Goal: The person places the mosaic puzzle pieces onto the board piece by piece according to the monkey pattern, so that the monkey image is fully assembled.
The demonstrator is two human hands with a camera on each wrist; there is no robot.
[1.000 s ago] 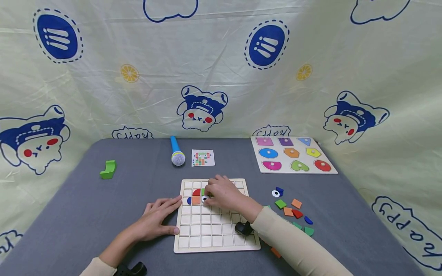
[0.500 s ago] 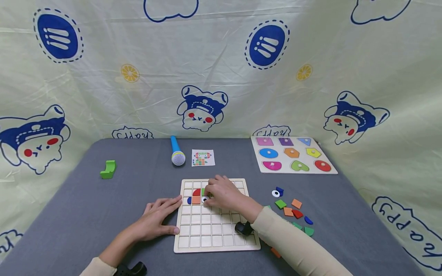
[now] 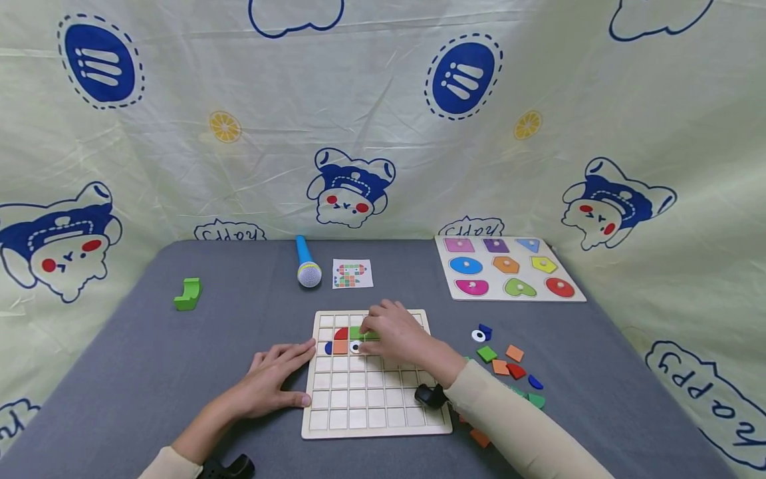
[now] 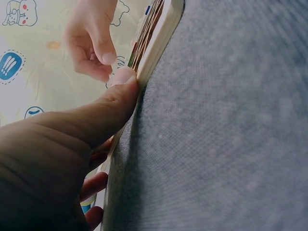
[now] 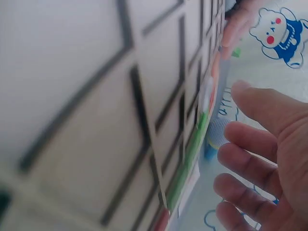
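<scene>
A wooden grid board (image 3: 347,419) lies in front of me. In its upper cells sit a red quarter-round tile (image 3: 341,334), green tiles (image 3: 356,332), an orange square tile (image 3: 340,347), a blue rounded tile (image 3: 328,348) and a white eye tile (image 3: 355,346). My left hand (image 3: 272,376) rests against the board's left edge, its thumb touching the rim in the left wrist view. Just right of the eye tile, my right hand (image 3: 399,332) hovers over the board and partly covers the green row. The right wrist view shows its fingers (image 5: 250,142) loosely bent, holding nothing.
Loose tiles, including a green one (image 3: 487,354) and a second eye (image 3: 478,336), lie right of the board, some hidden by the sleeve. Behind are a pattern card (image 3: 352,273), toy microphone (image 3: 308,273) and shape puzzle (image 3: 509,266). A green block (image 3: 188,294) stands left.
My right hand has drawn slightly right and away from the eye tile, uncovering it and more of the green row. The left hand has stayed in place.
</scene>
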